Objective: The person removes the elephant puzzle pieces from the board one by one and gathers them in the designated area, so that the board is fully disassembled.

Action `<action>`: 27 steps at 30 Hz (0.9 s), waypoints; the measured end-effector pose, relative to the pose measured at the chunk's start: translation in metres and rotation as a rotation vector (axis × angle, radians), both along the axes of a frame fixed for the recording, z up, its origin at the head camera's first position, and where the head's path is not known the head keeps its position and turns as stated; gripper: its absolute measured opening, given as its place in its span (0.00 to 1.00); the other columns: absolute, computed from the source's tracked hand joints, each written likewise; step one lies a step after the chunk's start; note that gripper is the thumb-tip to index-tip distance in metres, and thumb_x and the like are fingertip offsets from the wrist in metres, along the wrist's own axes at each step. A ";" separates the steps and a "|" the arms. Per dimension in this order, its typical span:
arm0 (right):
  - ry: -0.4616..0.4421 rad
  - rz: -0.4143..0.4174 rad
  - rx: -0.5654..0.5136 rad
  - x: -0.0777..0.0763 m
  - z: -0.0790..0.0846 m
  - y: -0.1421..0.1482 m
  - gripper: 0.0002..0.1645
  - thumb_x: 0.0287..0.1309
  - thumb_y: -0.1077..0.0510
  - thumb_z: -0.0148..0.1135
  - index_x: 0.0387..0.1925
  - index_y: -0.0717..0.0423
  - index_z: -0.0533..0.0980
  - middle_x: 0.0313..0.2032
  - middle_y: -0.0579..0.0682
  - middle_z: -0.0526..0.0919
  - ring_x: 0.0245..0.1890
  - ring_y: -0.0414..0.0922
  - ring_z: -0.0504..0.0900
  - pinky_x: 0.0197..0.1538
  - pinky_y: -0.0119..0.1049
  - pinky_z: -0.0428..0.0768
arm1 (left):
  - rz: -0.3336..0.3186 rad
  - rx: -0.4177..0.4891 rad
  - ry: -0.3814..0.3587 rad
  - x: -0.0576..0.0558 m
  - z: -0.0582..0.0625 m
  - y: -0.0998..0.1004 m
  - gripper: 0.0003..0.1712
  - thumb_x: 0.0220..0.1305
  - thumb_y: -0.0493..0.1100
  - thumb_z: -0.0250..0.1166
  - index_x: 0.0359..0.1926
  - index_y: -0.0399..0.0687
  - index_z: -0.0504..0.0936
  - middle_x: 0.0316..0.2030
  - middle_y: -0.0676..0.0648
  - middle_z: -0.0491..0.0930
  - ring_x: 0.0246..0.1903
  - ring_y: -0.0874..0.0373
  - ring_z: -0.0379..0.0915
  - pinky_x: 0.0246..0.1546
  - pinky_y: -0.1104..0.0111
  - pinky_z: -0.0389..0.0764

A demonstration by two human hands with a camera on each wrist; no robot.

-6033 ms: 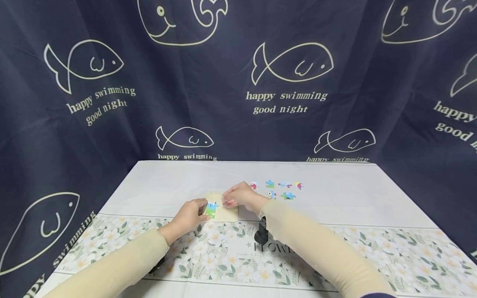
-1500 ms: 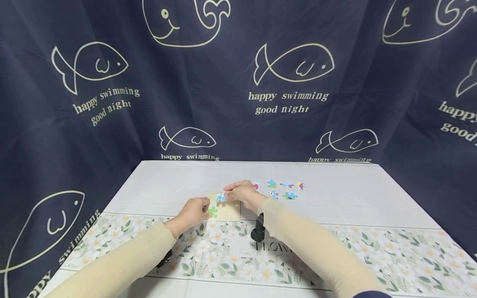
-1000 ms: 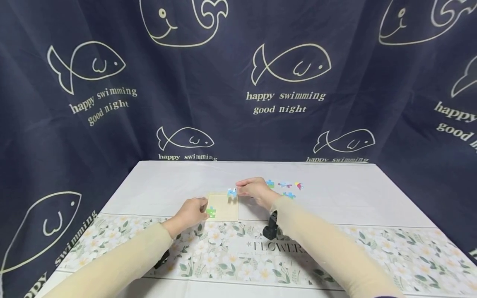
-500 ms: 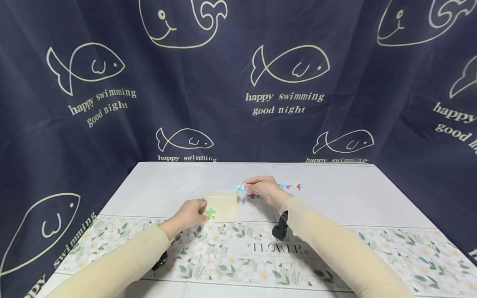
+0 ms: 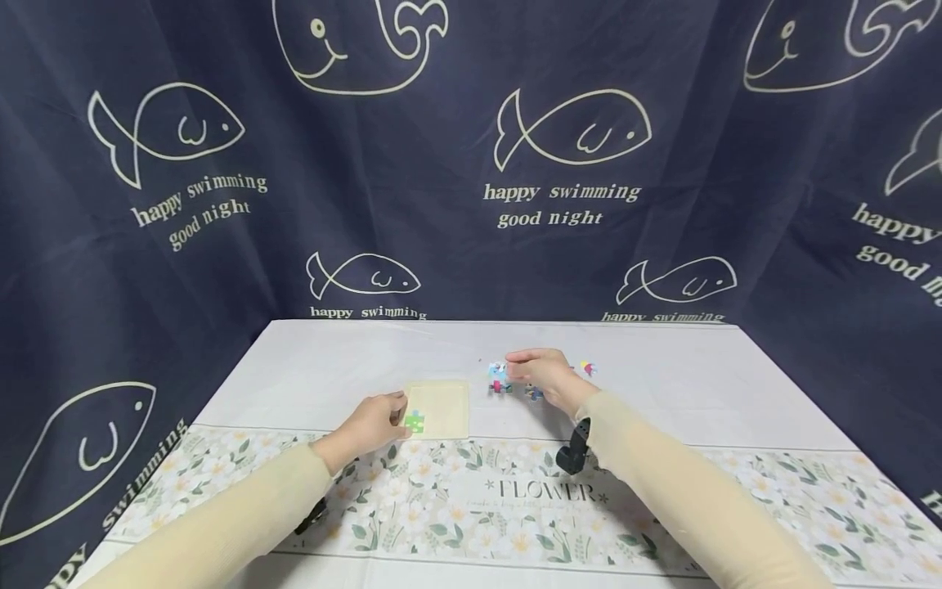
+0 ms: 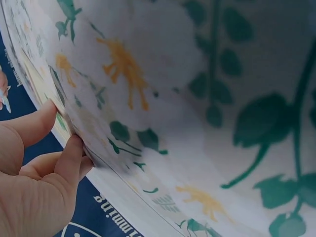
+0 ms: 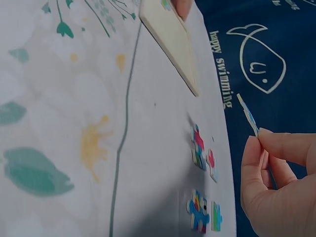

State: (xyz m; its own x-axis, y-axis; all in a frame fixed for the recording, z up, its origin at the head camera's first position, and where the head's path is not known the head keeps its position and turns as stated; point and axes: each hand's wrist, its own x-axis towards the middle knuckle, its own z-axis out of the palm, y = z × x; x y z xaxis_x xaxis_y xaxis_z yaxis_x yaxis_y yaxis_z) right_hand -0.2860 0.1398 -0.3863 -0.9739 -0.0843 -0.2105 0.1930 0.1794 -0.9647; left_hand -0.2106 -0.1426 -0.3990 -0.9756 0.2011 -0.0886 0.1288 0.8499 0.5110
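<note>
My left hand grips the left edge of a shallow wooden puzzle tray, thumb in front and fingers behind. A green puzzle piece lies in the tray's near left corner, close to the thumb. My right hand pinches a light-blue puzzle piece between thumb and fingertips. That piece is held up over the loose pieces, right of the tray. Seen from the right wrist, the pinched piece is nearly edge-on, clear of the table. In the left wrist view, the fingers pinch the tray's edge.
Several loose puzzle pieces lie on the white table beneath and beyond my right hand, including a pink-and-green one, a blue one and a red-and-yellow one. A floral strip crosses the table's front. A navy curtain hangs behind.
The light-blue piece, earlier in the tray above the green one, has been lifted out and carried right by my right hand. My left hand keeps its grip on the tray.
</note>
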 end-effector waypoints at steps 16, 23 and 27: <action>-0.013 -0.003 0.044 -0.006 0.003 0.046 0.27 0.60 0.66 0.62 0.61 0.68 0.71 0.60 0.60 0.77 0.43 0.38 0.84 0.68 0.44 0.72 | -0.031 0.038 0.013 0.002 -0.003 -0.001 0.36 0.57 0.36 0.70 0.64 0.25 0.67 0.69 0.33 0.62 0.58 0.42 0.74 0.54 0.62 0.81; 0.007 0.001 0.085 -0.006 0.007 0.060 0.28 0.60 0.65 0.62 0.61 0.68 0.70 0.60 0.59 0.77 0.36 0.31 0.81 0.66 0.42 0.74 | -0.024 0.081 0.000 0.001 -0.004 -0.003 0.37 0.58 0.35 0.69 0.65 0.25 0.65 0.70 0.34 0.60 0.59 0.42 0.73 0.53 0.64 0.81; 0.030 0.000 0.084 -0.004 0.006 0.070 0.29 0.59 0.65 0.63 0.61 0.71 0.70 0.58 0.59 0.79 0.35 0.30 0.81 0.59 0.34 0.79 | -0.024 0.082 -0.001 0.000 -0.003 -0.004 0.37 0.58 0.35 0.69 0.65 0.25 0.66 0.70 0.34 0.60 0.59 0.42 0.73 0.53 0.64 0.81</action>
